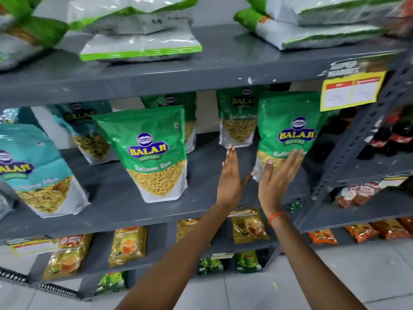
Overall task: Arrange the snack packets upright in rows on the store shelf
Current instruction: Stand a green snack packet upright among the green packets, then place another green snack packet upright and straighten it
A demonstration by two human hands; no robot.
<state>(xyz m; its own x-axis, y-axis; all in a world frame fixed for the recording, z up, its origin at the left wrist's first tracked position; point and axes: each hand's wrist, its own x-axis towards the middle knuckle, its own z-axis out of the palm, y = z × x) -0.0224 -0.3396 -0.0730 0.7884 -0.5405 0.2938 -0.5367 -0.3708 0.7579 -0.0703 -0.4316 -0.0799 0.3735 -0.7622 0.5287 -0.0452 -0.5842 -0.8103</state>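
Observation:
Green Balaji Ratlami Sev packets stand upright on the grey middle shelf [138, 211]. One green packet [154, 153] stands at the centre front. Another green packet [288, 130] stands at the right front, and my right hand [279, 175] lies flat against its lower front with fingers straight. My left hand [230, 177] is held flat and open just left of that packet, touching nothing that I can see. A further green packet [237, 121] stands behind, beyond my left fingertips. Teal Balaji packets [38, 173] stand at the left.
White and green packets [143, 43] lie flat on the shelf above. A yellow price tag [350, 90] hangs from that shelf's edge at the right. Lower shelves hold yellow tea packets [127, 245]. A slotted upright post [348, 151] borders the right side.

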